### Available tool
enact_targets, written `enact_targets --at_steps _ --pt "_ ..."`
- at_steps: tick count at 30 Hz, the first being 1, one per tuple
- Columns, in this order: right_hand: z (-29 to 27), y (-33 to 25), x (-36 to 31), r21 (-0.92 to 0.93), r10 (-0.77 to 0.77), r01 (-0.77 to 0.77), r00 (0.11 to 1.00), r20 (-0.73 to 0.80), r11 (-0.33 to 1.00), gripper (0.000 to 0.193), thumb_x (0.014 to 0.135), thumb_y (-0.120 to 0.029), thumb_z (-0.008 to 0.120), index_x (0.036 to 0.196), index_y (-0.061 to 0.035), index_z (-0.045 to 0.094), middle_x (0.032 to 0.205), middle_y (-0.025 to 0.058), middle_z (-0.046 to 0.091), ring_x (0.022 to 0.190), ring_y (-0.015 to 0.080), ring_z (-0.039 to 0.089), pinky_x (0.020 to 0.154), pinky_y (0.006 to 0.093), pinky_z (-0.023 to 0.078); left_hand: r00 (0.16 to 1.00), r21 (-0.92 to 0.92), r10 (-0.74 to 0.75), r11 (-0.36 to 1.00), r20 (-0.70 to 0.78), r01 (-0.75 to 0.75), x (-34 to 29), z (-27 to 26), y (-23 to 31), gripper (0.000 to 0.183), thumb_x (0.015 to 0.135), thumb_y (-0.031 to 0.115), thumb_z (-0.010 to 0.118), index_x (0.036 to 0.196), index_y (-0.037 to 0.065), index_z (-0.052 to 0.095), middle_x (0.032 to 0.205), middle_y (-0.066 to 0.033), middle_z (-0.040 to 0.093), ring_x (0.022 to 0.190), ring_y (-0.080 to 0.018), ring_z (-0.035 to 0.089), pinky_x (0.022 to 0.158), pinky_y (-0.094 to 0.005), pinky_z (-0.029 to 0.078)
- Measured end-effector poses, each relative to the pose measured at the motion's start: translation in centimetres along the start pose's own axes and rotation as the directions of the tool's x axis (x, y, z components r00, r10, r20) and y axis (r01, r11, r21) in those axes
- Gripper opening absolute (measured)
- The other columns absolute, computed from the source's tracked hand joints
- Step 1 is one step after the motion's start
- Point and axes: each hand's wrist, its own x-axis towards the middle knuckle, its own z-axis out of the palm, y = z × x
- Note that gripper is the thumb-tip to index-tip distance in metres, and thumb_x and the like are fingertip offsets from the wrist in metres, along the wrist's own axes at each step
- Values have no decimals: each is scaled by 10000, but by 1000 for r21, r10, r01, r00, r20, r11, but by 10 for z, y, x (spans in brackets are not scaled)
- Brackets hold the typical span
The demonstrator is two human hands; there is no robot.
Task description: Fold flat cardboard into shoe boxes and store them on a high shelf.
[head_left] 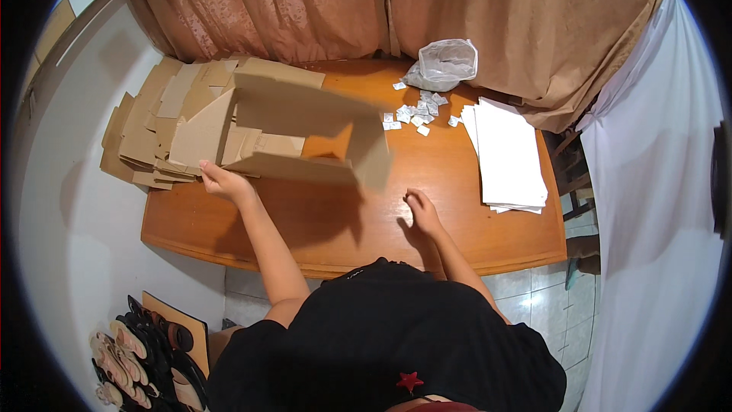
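A brown cardboard box (pixel 297 99), its middle open so the table shows through, is raised above the table at a tilt. My left hand (pixel 219 181) is closed on the lower left edge of this box. Motion blurs the box's right end a little. To the right of the box, just over the wooden table (pixel 457 221), my right hand (pixel 422 212) hangs with loosely bent fingers. Nothing shows in it, and it is apart from the box.
Flattened cardboard pieces (pixel 137 137) are heaped at the table's left. Several small white packets (pixel 415 113) lie scattered before a clear plastic bag (pixel 448 65) at the back. White paper sheets (pixel 512 154) are stacked on the right. Shoes (pixel 122 358) stand at lower left.
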Motion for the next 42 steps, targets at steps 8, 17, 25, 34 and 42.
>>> enact_targets --at_steps 8,17,25,34,42 --pt "18 -113 6 -44 215 -223 842 494 974 731 803 -403 618 1353 -105 240 1146 119 486 848 186 587 679 323 519 937 247 233 922 261 -299 -51 -4 -18 381 946 231 403 654 -15 394 595 6 361 578 -113 308 507 -287 280" --pt "32 -68 70 172 195 -214 973 124 962 260 846 -71 421 1097 -9 409 947 115 545 767 224 612 604 330 507 892 282 105 927 440 -248 -71 -28 -89 386 959 253 396 663 11 346 609 -8 335 594 -119 314 526 -298 306" --pt "40 -49 70 28 101 -115 944 313 993 240 790 -65 446 1012 26 470 808 108 580 684 197 603 606 320 485 895 336 55 915 442 -222 -56 -44 -91 401 962 264 398 652 19 335 596 -1 327 580 -111 305 509 -286 303" --pt "7 -105 72 -459 75 -10 990 123 888 303 732 -125 496 969 58 541 868 180 613 839 235 585 731 328 453 829 439 -229 898 511 -23 -54 -2 -45 321 852 183 605 973 -113 578 927 -128 639 852 -172 590 749 -297 454" --pt "-48 -127 20 -348 244 -199 966 91 916 393 719 -70 537 1097 39 513 944 160 610 894 226 578 814 318 444 692 488 -456 856 559 170 -55 -59 -49 262 785 95 660 981 -63 587 935 -125 627 852 -166 578 756 -289 451"
